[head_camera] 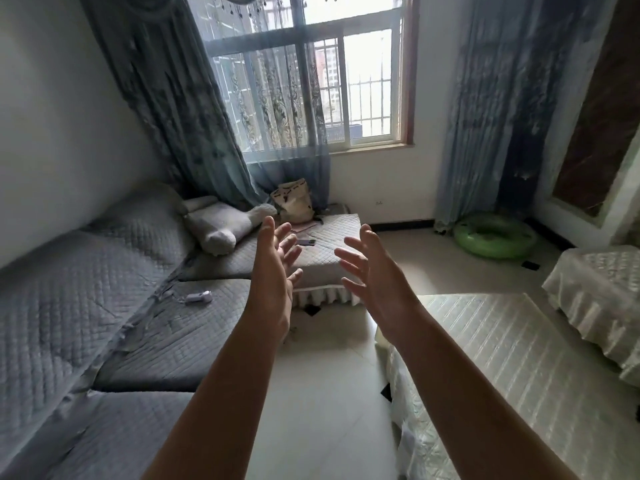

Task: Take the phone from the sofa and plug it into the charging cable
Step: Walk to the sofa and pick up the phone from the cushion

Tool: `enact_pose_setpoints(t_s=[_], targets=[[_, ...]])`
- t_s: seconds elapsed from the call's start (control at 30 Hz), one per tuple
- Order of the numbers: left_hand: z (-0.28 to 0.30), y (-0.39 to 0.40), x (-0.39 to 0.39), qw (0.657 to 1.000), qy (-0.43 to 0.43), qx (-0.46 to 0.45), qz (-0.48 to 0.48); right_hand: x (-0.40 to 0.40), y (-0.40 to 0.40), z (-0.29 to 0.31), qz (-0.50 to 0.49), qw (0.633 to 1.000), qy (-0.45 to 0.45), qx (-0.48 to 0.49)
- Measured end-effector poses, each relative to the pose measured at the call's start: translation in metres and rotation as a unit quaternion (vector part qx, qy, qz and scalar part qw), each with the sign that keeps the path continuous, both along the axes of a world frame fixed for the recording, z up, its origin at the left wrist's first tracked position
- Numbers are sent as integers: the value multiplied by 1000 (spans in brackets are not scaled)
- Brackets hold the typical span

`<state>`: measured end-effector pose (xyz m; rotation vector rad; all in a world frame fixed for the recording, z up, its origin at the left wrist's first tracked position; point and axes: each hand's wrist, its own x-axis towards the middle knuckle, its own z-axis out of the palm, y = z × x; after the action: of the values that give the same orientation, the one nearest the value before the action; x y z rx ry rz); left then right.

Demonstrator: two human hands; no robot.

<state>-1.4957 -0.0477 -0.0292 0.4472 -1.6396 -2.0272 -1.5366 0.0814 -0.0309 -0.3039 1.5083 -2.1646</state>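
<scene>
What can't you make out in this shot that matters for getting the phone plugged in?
Head view only:
- Phone on the far sofa section: small and dark, partly hidden behind the left hand; its port is too small to see.
- Small white object on the middle seat, with a thin cord: too small to tell if it is the charger or where the cable ends.
- No wall socket for it can be made out.
- Right hand: open, empty.

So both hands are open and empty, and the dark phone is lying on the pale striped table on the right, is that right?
Not quite. The left hand and right hand are indeed open and empty, but the small dark phone lies on the grey quilted sofa, on its far section under the window, not on the pale striped table. The head view shows it.
</scene>
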Motion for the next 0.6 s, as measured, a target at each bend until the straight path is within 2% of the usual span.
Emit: enact_pose_setpoints(t_s=[0.3, 0.6], targets=[[-5, -25, -66, 1000, 7, 9, 1, -67, -25, 2, 4, 1000, 16, -8], [1, -97, -176, 998, 47, 42, -23, -162, -99, 14, -18, 999, 24, 17]])
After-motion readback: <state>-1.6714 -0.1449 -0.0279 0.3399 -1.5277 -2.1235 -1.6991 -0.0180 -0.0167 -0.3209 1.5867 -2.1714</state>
